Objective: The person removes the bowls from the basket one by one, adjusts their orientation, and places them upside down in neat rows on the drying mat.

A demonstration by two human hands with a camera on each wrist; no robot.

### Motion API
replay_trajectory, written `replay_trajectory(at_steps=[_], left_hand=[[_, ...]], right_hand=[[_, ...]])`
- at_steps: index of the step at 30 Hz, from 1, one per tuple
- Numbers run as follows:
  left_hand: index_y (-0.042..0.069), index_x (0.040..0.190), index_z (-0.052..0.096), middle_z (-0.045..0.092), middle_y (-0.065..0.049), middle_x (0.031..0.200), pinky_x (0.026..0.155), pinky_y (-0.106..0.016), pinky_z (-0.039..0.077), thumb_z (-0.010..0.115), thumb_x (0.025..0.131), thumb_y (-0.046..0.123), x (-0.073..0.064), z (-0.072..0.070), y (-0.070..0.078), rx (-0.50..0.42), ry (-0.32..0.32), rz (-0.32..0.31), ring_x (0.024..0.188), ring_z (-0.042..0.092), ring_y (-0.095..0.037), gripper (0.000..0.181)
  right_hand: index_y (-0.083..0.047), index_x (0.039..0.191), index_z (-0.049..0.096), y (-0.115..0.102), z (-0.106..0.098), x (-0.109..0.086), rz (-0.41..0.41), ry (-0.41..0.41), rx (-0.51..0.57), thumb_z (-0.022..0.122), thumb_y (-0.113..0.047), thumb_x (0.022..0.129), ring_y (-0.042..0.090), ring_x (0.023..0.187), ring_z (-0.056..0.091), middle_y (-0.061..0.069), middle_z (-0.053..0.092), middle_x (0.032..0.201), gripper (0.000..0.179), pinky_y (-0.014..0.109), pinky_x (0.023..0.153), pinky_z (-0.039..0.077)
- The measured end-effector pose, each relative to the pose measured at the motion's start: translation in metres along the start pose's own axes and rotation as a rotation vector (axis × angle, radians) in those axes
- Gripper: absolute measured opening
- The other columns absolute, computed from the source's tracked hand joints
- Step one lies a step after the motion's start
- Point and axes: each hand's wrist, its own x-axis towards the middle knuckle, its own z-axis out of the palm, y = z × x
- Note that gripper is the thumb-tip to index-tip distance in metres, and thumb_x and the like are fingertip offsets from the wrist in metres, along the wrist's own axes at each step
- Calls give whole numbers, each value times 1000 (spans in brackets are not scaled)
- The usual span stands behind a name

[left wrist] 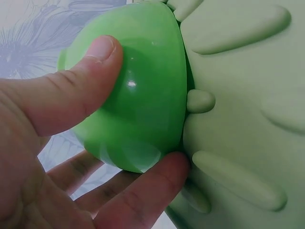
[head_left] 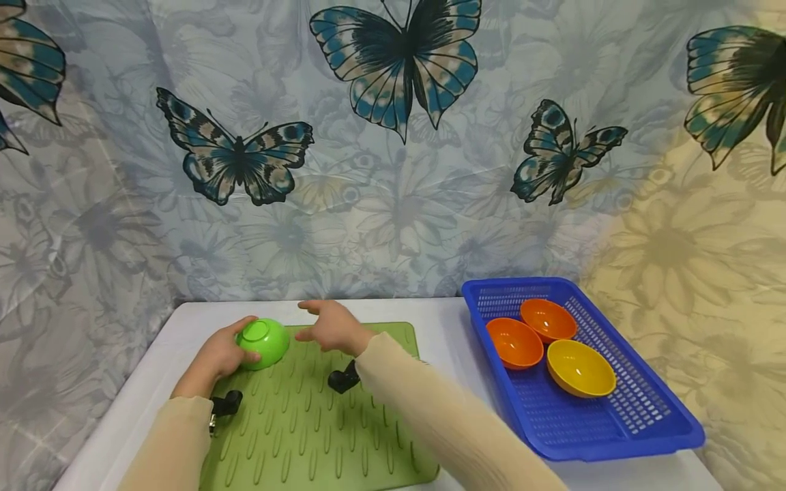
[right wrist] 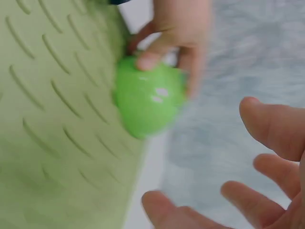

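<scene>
A green bowl (head_left: 265,343) lies upside down at the far left corner of the green ribbed mat (head_left: 319,416). My left hand (head_left: 220,351) grips it from the left, thumb on its outer side and fingers curled round by the rim, as the left wrist view shows on the bowl (left wrist: 143,90). Just right of the bowl, my right hand (head_left: 336,327) hovers over the mat's far edge with spread fingers, holding nothing. In the right wrist view a gap separates the right hand (right wrist: 267,181) from the bowl (right wrist: 147,98).
A blue perforated basket (head_left: 534,436) stands on the right side of the white table (head_left: 445,341). Inside it sit two orange bowls (head_left: 514,344) and a yellow bowl (head_left: 580,368), openings up. A butterfly-patterned cloth (head_left: 393,225) hangs behind the table.
</scene>
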Motion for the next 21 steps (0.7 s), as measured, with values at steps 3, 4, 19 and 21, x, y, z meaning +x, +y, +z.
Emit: replay_trajectory(at_steps=[3, 4, 19, 21], left_hand=[[10, 148, 28, 28, -34, 139, 90, -66, 31, 80, 73, 22, -1, -2, -2, -14, -7, -8, 120, 29, -56, 92], [10, 148, 27, 28, -34, 139, 90, -66, 31, 80, 73, 22, -2, -3, -2, -17, -7, -8, 120, 28, -56, 93], [8, 148, 26, 26, -35, 140, 92, -68, 27, 79, 74, 23, -6, -3, -8, -45, 11, 23, 122, 25, -56, 92], [7, 148, 26, 25, -35, 140, 92, -68, 26, 79, 74, 23, -5, -3, -10, -44, 10, 30, 122, 25, -56, 92]], right_hand=[[-32, 139, 44, -7, -42, -29, -9, -30, 21, 74, -29, 81, 21, 108, 56, -3, 38, 144, 65, 34, 70, 53], [-34, 139, 43, -7, -56, -40, -7, -28, 26, 73, -32, 81, 21, 114, 52, -4, 36, 145, 65, 35, 74, 53], [-12, 151, -3, 118, -264, -247, 301, 150, 171, 30, -58, 95, 58, 129, 0, 23, -10, 151, 79, 73, 87, 27], [-8, 149, -7, 141, -274, -263, 387, 165, 154, 28, -60, 95, 61, 126, 0, 28, -14, 149, 83, 73, 84, 31]])
